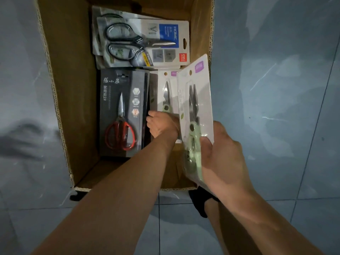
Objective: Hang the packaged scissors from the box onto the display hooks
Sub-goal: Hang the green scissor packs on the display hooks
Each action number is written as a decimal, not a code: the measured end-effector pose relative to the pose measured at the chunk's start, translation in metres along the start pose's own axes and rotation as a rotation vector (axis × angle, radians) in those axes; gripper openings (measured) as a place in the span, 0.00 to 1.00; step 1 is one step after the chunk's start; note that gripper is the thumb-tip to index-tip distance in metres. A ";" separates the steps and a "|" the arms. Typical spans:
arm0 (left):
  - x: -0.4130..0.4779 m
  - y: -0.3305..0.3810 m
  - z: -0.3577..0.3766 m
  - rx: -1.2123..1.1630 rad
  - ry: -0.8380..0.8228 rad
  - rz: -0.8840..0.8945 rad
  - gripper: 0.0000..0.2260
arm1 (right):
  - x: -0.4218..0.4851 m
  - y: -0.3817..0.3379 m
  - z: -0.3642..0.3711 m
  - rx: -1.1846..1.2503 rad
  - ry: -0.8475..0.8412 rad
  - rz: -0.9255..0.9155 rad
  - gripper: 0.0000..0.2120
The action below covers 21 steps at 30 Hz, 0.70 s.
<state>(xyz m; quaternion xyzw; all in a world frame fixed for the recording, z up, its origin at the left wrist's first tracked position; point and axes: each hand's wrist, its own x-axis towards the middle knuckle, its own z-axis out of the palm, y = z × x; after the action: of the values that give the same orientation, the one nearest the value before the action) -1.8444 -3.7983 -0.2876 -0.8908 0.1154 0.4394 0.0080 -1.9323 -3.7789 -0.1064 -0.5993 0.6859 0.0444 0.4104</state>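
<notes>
An open cardboard box [73, 100] stands on the floor below me. My right hand [222, 155] grips a white blister pack of green-handled scissors [196, 107] by its lower end, lifted and tilted over the box's right side. My left hand [161, 126] reaches down into the box and its fingers curl onto a second pack of green-handled scissors [166, 92] lying there. To its left lies a dark pack of red-handled scissors [119, 115]. Farther back a stack of packs with black-handled scissors [143, 43] rests. No display hooks are in view.
Grey glossy floor tiles [276, 89] surround the box on all sides. A foot in a dark sock [201, 201] stands at the box's near right corner. The box's near left corner is torn.
</notes>
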 end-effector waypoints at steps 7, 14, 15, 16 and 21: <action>0.004 0.016 0.001 -0.069 0.021 -0.081 0.28 | 0.005 0.017 0.006 0.112 -0.053 0.178 0.14; 0.002 0.016 0.007 -0.048 0.022 -0.044 0.26 | 0.006 0.021 0.006 0.147 -0.024 0.166 0.14; 0.002 0.015 0.008 -0.043 0.020 -0.037 0.26 | 0.006 0.023 0.007 0.171 -0.018 0.169 0.14; 0.003 0.014 0.007 -0.036 0.019 -0.032 0.25 | 0.006 0.024 0.008 0.187 -0.020 0.175 0.14; 0.001 0.008 0.004 -0.026 0.021 -0.016 0.23 | 0.007 0.028 0.010 0.218 -0.017 0.168 0.15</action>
<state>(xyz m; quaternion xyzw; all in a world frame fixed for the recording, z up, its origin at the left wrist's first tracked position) -1.8490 -3.8061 -0.2898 -0.8963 0.1028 0.4315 -0.0014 -1.9505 -3.7713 -0.1296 -0.4912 0.7310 0.0088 0.4736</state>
